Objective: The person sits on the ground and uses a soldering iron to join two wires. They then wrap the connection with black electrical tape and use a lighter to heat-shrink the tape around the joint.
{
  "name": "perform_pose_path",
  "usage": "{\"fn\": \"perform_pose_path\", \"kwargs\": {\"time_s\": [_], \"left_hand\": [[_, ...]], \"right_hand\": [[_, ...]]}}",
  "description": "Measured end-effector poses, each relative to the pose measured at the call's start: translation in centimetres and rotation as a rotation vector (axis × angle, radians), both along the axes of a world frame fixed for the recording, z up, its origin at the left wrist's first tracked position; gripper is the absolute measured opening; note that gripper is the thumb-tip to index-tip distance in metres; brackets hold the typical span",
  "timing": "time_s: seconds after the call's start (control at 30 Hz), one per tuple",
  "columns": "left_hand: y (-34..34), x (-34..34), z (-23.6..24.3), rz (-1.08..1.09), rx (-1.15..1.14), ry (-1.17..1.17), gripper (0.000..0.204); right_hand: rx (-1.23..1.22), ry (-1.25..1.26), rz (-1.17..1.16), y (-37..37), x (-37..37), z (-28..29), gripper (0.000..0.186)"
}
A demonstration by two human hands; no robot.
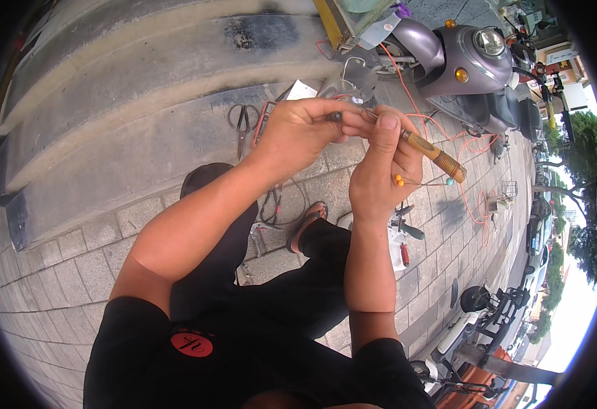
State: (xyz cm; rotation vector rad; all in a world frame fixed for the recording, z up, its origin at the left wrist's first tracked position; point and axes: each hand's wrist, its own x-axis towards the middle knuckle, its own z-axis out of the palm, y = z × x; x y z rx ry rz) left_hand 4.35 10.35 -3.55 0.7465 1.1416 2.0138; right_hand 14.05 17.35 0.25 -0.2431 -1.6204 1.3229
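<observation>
My left hand [298, 136] is closed around a small dark cylindrical piece [334, 116], its fingertips meeting those of my right hand [384, 160]. My right hand grips a slim tool with a ridged wooden handle [435, 157], which slants down to the right; its metal tip is partly hidden among the fingers. Thin pieces with yellow ends [399, 180] and a teal end [450, 182] stick out from the right palm. What exactly joins at the fingertips is too small to make out.
Stone steps [142, 123] rise left. Scissors [242, 119], cables [278, 218], screwdrivers [405, 253] and other tools lie on the paving. A grey scooter [469, 61] with orange cords [426, 116] stands upper right, another two-wheeler [476, 320] lower right. My knees and sandalled foot [309, 225] are below.
</observation>
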Motion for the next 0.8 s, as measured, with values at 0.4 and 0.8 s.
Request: {"fn": "perform_pose_path", "kwargs": {"time_s": [0.4, 0.8], "left_hand": [[0.02, 0.06, -0.05, -0.022, 0.020, 0.005, 0.022], [0.02, 0.09, -0.12, -0.040, 0.089, -0.067, 0.020]], "right_hand": [[0.088, -0.028, -0.045, -0.04, 0.07, -0.06, 0.028], [0.201, -0.068, -0.067, -0.40, 0.50, 0.07, 0.028]]}}
